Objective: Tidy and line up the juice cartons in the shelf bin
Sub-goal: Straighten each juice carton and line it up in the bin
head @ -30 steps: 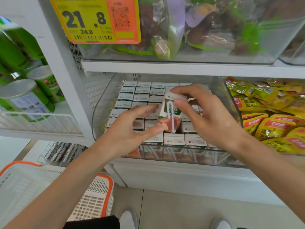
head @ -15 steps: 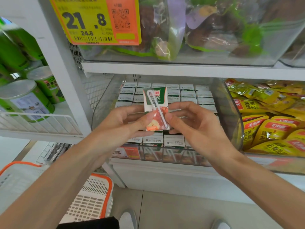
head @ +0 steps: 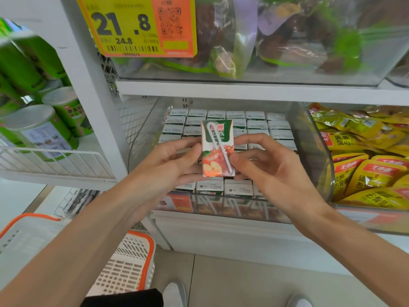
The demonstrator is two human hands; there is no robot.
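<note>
Shop: white retail shelving [head: 243, 90], yellow-orange price tag [head: 137, 26] with barcode, clear bin [head: 309, 138] of juice cartons [head: 256, 125], snack packets [head: 365, 171], shopping basket [head: 132, 262].

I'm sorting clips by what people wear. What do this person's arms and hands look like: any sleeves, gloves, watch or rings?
Nothing is worn that shows. The left hand and right hand are bare, with no gloves or rings in view. The left forearm and right forearm are uncovered down to the frame's edge: no sleeve, watch or bracelet.
</note>
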